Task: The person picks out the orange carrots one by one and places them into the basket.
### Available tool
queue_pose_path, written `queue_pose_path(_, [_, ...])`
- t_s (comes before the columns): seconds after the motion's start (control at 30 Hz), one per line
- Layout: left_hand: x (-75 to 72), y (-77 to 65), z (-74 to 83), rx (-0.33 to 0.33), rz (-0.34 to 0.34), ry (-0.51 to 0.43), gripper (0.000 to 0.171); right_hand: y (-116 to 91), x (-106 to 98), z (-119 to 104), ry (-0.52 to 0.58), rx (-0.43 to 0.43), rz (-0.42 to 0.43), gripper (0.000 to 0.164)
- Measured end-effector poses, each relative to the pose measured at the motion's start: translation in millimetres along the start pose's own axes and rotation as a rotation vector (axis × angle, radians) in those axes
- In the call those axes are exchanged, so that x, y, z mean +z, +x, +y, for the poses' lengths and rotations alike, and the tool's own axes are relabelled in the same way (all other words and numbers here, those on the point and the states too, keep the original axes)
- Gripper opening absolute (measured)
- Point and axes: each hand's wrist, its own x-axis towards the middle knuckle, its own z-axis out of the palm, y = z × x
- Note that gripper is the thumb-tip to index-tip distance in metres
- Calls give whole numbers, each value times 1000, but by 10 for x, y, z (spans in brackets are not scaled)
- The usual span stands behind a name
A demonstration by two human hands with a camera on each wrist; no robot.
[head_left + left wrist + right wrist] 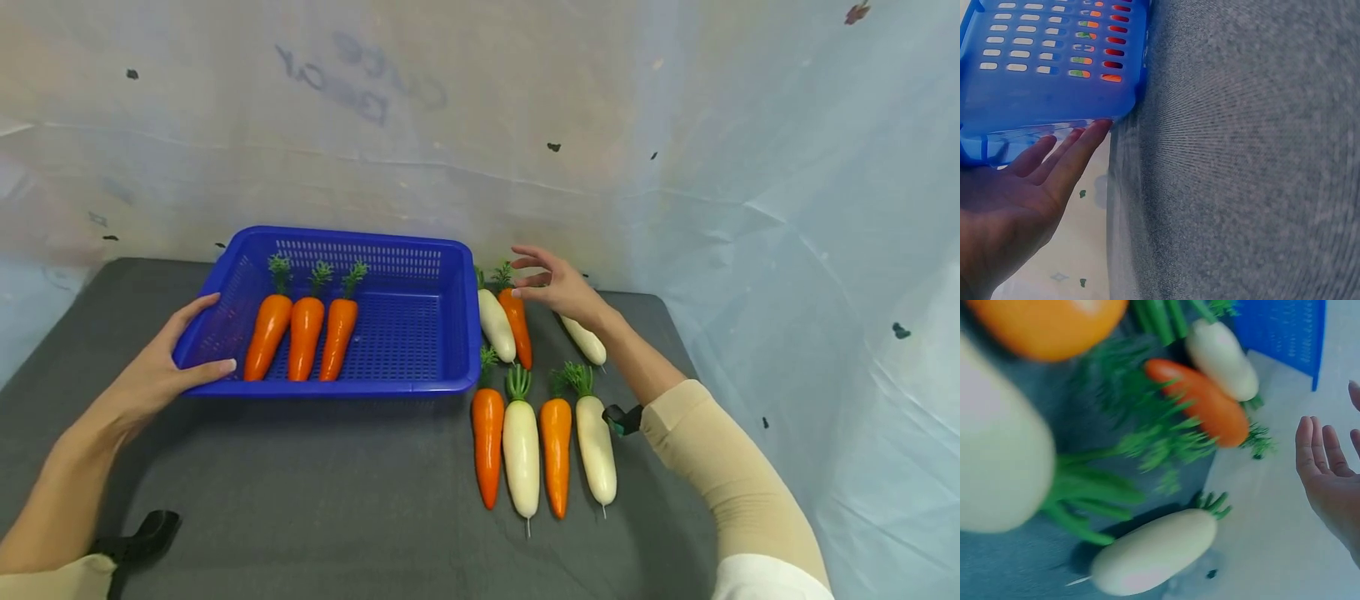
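Note:
My left hand [153, 367] grips the left end of a blue plastic basket [412, 387], thumb over the rim and fingers along the outer side. In the left wrist view its fingers [1075, 153] lie along the basket's edge. Three orange carrots [305, 337] with green tops lie side by side in the basket's left half. My right hand [555, 287] hovers over the top end of a carrot [516, 329] just right of the basket. Its fingers are spread and loosely bent, with nothing between them. Beside that carrot lies a white radish [495, 325].
In front lies a row of alternating carrots [487, 450] and white radishes [521, 458]. Another radish [585, 340] lies partly hidden behind the right forearm. The dark grey table [322, 483] meets a pale sheet [480, 100] hanging behind it.

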Motion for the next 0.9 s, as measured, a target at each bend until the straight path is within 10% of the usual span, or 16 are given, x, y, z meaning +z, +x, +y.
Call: queue_pose_path(0.9, [20,-24,7,17,15,11,91,-19,135,688,-104,159,-58,74])
